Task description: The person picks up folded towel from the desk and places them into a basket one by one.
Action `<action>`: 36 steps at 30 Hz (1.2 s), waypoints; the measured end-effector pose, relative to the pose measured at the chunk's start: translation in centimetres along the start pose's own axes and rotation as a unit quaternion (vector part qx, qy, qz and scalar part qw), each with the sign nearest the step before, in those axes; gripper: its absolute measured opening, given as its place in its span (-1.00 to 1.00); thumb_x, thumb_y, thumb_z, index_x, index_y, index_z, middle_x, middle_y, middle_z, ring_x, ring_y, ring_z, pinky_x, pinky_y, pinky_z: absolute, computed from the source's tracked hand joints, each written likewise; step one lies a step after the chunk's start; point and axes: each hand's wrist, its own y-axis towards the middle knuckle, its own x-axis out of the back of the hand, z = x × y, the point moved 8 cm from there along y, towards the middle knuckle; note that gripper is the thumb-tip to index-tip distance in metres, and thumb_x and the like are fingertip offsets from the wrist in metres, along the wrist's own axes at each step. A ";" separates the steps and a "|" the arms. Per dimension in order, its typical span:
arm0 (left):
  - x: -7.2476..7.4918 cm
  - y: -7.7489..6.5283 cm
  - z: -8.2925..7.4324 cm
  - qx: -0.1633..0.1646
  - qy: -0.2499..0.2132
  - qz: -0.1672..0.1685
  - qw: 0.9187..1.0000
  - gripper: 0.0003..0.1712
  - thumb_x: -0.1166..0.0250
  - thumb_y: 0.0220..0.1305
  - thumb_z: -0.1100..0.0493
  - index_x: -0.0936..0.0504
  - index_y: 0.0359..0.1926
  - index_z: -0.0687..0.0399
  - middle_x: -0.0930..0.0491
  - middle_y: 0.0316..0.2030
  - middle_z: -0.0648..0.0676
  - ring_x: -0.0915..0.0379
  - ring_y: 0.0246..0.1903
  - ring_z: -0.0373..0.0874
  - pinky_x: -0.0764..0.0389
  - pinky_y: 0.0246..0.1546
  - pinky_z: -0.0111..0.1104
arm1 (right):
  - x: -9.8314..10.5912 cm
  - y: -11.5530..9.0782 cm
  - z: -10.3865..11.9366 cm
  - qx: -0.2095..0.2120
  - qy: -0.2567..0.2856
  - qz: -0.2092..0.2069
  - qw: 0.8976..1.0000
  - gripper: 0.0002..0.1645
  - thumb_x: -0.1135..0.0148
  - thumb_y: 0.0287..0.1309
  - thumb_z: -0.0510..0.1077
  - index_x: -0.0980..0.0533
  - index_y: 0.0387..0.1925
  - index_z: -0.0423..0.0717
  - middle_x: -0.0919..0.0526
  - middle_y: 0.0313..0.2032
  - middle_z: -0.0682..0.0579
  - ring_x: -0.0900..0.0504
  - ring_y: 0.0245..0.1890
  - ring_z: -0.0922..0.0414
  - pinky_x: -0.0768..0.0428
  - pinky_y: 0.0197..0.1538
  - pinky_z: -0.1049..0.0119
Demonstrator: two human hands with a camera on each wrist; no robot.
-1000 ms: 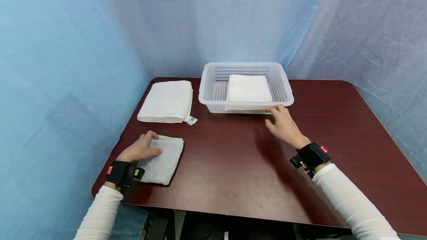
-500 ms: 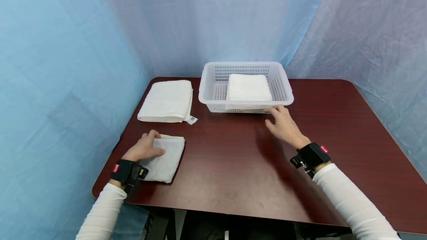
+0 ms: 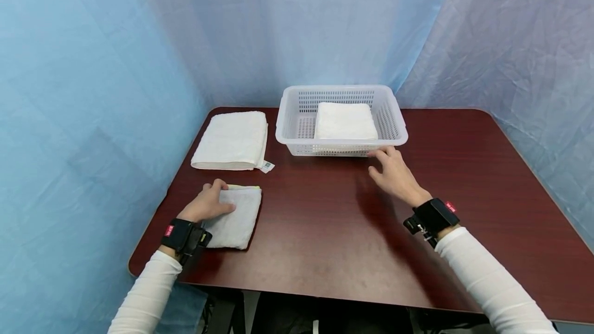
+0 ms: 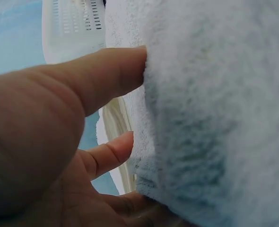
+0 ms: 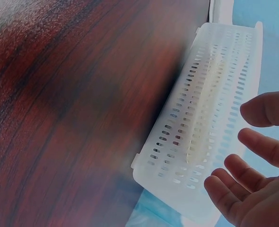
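A folded light-grey towel (image 3: 237, 220) with a yellowish far edge is at the table's left front. My left hand (image 3: 207, 204) grips its left side, thumb on the upper face and the other fingers by the far corner, partly hidden. In the left wrist view, the thumb tip meets the fuzzy grey towel (image 4: 215, 85), and lower fingers go behind its edge. My right hand (image 3: 394, 178) is just in front of the white plastic basket (image 3: 297, 149), fingers spread and slightly bent, holding nothing. In the basket lies a folded white towel (image 3: 347, 121).
Behind the grey towel lies another folded white towel (image 3: 232, 139) with a paper tag (image 3: 267, 167). The dark red-brown table (image 3: 325, 231) extends to the right. Blue curtains (image 3: 297, 30) hang close along its left and back edges.
My left hand and the grey towel have moved together a little to the right and away from me. My right hand, the basket and both white towels stay where they were.
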 end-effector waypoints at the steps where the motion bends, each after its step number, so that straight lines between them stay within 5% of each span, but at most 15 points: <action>1: 0.0 0.0 -0.1 0.000 0.000 0.000 1.000 -0.31 -0.37 0.25 0.04 -0.23 0.22 0.22 -0.27 0.04 0.42 -0.44 -0.13 0.18 -0.52 -0.12 0.00 | 0.1 0.0 0.0 0.001 0.000 -0.001 1.000 -0.64 -0.15 0.25 -0.32 -0.51 0.06 -0.38 -0.41 0.04 -0.33 -0.34 0.08 -0.26 -0.34 0.10 -0.15; 36: -0.6 -0.2 -2.0 -0.019 0.022 -0.013 1.000 -0.31 -0.36 0.24 0.04 -0.25 0.23 0.21 -0.30 0.03 0.44 -0.48 -0.27 0.14 -0.55 -0.26 -0.07 | 0.4 -0.3 0.1 -0.003 -0.002 -0.002 1.000 -0.60 -0.15 0.26 -0.31 -0.49 0.11 -0.41 -0.42 0.07 -0.36 -0.34 0.12 -0.30 -0.32 0.16 -0.17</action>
